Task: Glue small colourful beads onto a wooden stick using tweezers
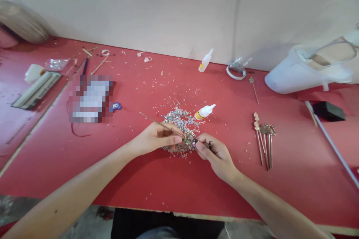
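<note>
Red surface (140, 183) runs from a flat packet (36, 90) at left to a white jug (283, 71) at far right. Left of centre, the left hand (162, 138) pinches a thin stick (151, 119) whose ornamented head sits between both hands, over a pile of glittering bits (178, 115). Decoration seems under way; what remains on this head is too small to tell. The right hand (214, 153) grips a small dark piece beside it. Just beyond, a white bottle (204, 112) crowds the pile's right side. Farther right, decorated sticks (265, 140) look finished, leaving some sideways room; the wall (168, 11) bounds the far edge.
</note>
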A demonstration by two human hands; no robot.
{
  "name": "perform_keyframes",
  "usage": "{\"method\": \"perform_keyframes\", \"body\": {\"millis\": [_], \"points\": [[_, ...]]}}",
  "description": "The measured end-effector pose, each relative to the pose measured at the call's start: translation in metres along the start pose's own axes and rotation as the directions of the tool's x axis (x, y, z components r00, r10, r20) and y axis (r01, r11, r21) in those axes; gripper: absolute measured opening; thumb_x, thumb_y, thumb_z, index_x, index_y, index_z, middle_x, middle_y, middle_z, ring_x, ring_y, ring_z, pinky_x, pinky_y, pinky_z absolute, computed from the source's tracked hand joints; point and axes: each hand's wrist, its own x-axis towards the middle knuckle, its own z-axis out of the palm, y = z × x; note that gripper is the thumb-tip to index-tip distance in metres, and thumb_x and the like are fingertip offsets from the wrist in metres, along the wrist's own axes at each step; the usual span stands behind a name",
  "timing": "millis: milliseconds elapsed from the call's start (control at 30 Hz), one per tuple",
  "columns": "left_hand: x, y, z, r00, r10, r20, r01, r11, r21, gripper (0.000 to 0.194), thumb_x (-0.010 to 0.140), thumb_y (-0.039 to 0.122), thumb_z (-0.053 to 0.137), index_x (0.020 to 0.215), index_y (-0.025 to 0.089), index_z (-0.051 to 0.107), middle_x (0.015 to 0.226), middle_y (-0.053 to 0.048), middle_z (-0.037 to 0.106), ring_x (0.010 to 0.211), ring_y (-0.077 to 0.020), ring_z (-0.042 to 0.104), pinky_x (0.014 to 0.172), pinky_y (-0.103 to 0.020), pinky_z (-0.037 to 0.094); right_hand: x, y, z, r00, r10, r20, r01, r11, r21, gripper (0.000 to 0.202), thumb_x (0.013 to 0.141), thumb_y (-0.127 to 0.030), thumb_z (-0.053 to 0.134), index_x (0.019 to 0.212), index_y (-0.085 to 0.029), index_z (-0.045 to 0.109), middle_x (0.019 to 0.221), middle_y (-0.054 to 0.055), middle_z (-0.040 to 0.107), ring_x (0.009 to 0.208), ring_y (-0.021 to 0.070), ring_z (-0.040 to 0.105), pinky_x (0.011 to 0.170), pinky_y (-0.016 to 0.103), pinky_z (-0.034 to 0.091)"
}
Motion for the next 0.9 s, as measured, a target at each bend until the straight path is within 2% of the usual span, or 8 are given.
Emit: {"method": "perform_keyframes", "body": {"millis": [67,133,233,333,467,600,767,900], "points": [[0.0,0.001,-0.001,0.999,0.031,0.009,-0.032,0.989,0.141,0.027,0.078,0.031,0.075,0.098,0.013,0.069,0.083,-0.005,0.069,0.064,-0.01,0.063,0.061,-0.022,0.055,0.002,0.001,0.001,0.999,0.034,0.024,-0.038,0.977,0.212,0.035,0.094,-0.048,0.049,0.071,-0.023,0.04,0.052,-0.01,0.026,0.044,0.0076,0.022,0.044,0.023,0.021],[0.0,0.002,0.0,0.994,0.11,0.027,-0.113,0.951,0.286,0.023,0.081,0.031,0.072,0.096,0.013,0.07,0.088,-0.007,0.068,0.067,-0.011,0.06,0.057,-0.022,0.053,0.003,0.0,0.002,0.997,0.056,0.049,-0.07,0.927,0.369,0.033,0.094,-0.048,0.049,0.073,-0.024,0.039,0.05,-0.012,0.02,0.041,0.0076,0.017,0.042,0.023,0.02],[0.001,0.002,0.003,0.961,0.26,0.09,-0.271,0.839,0.472,0.015,0.087,0.027,0.066,0.092,0.014,0.072,0.089,-0.007,0.067,0.08,-0.0139,0.06,0.068,-0.024,0.052,0.003,-0.003,0.004,0.996,0.061,0.059,-0.08,0.9,0.429,0.032,0.093,-0.048,0.05,0.075,-0.024,0.04,0.051,-0.011,0.019,0.042,0.0083,0.017,0.044,0.024,0.023],[0.001,0.001,0.008,0.941,0.311,0.136,-0.334,0.774,0.539,0.011,0.088,0.022,0.065,0.09,0.015,0.073,0.092,-0.008,0.065,0.087,-0.0153,0.06,0.078,-0.028,0.05,0.002,-0.005,0.007,0.995,0.055,0.08,-0.086,0.886,0.456,0.031,0.093,-0.046,0.052,0.075,-0.023,0.041,0.054,-0.01,0.022,0.046,0.009,0.02,0.048,0.026,0.023],[0.0,-0.002,0.007,0.944,0.326,0.053,-0.304,0.794,0.527,0.012,0.088,0.024,0.064,0.088,0.014,0.072,0.091,-0.007,0.06,0.081,-0.0138,0.058,0.07,-0.026,0.048,0.003,-0.004,0.009,0.994,0.058,0.094,-0.098,0.853,0.512,0.031,0.093,-0.043,0.053,0.074,-0.022,0.041,0.053,-0.01,0.023,0.046,0.0086,0.019,0.051,0.028,0.021],[0.003,-0.004,0.001,0.956,0.289,-0.046,-0.232,0.845,0.482,0.015,0.087,0.028,0.066,0.092,0.016,0.075,0.091,-0.006,0.061,0.077,-0.0126,0.058,0.061,-0.022,0.046,0.005,-0.002,0.007,0.997,0.051,0.063,-0.077,0.835,0.544,0.032,0.094,-0.042,0.053,0.072,-0.022,0.04,0.054,-0.01,0.021,0.046,0.0079,0.019,0.053,0.027,0.021],[0.004,0.003,-0.001,0.95,0.297,-0.093,-0.242,0.893,0.378,0.018,0.085,0.029,0.069,0.096,0.017,0.075,0.094,-0.008,0.063,0.083,-0.0143,0.059,0.061,-0.022,0.049,0.007,-0.003,0.004,0.998,0.044,0.036,-0.056,0.848,0.526,0.033,0.094,-0.041,0.054,0.072,-0.022,0.041,0.054,-0.01,0.021,0.045,0.0076,0.02,0.053,0.028,0.021],[0.002,0.009,0.0,0.953,0.253,-0.165,-0.198,0.936,0.292,0.017,0.086,0.031,0.067,0.093,0.019,0.077,0.097,-0.009,0.066,0.084,-0.0149,0.06,0.058,-0.02,0.05,0.008,-0.002,0.003,0.999,0.033,0.032,-0.045,0.858,0.512,0.033,0.095,-0.042,0.053,0.072,-0.022,0.04,0.054,-0.01,0.02,0.045,0.0074,0.019,0.052,0.028,0.021]]}}
